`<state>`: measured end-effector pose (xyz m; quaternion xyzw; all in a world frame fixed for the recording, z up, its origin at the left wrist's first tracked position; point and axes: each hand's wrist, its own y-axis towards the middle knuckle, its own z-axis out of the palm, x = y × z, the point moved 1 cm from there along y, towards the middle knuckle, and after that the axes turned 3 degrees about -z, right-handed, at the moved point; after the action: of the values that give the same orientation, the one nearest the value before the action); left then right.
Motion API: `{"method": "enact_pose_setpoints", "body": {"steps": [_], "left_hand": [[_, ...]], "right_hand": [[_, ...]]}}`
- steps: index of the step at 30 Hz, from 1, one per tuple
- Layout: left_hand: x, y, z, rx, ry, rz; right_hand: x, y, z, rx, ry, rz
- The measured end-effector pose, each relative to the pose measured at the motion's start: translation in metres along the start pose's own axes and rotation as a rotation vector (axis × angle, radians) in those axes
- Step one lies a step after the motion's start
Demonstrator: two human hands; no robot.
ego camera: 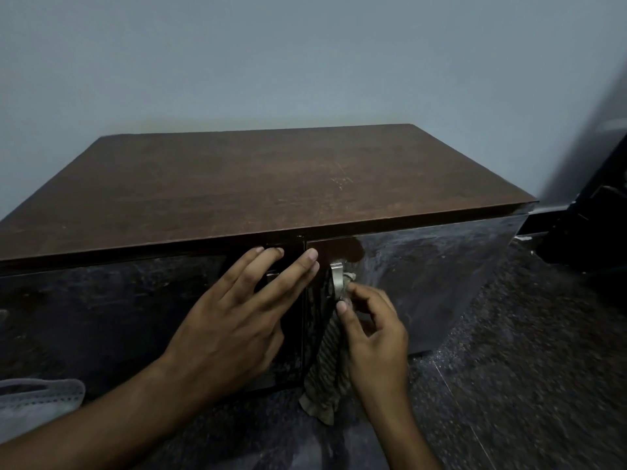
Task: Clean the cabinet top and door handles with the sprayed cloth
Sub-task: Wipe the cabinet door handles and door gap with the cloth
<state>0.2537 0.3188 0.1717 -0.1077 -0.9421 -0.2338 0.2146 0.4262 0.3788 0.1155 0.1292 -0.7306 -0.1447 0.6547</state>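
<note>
Against the cabinet front, both hands at work. Left hand lies flat on the left door, fingers straight and spread, tips reaching up to just under the cabinet top; it grips nothing. Behind its fingers a bit of the left handle shows, mostly hidden.

Just right of the left hand, right hand pinches the cloth around the right handle, thumb and fingers curled onto it. Cloth is striped, dull olive-brown; it wraps behind the metal handle, a small tuft poking out above the right fingertips, and the rest hangs down below the right hand past the door's lower edge, ruffled end near the floor.

Right door, beyond the right hand, is glossy and dark with pale smears. Top is brown wood grain, with faint light scratches up and right of the hands.

Below the left forearm, at the frame's left edge, a pale grey fabric item with a stitched edge; what it is, cannot tell. Dark speckled floor runs right of the right hand. Pale wall behind the cabinet.
</note>
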Motion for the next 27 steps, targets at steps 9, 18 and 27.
{"method": "enact_pose_setpoints", "body": {"steps": [9, 18, 27], "left_hand": [[-0.001, 0.000, -0.002, 0.048, 0.006, -0.003], [0.000, 0.000, -0.004, 0.060, -0.004, -0.005], [0.000, 0.001, -0.005, 0.076, -0.023, -0.006]], "right_hand": [[0.003, 0.012, -0.008, 0.042, -0.042, -0.043], [0.008, 0.013, -0.005, -0.006, -0.120, -0.125], [-0.002, -0.002, -0.007, -0.100, -0.416, -0.199]]}}
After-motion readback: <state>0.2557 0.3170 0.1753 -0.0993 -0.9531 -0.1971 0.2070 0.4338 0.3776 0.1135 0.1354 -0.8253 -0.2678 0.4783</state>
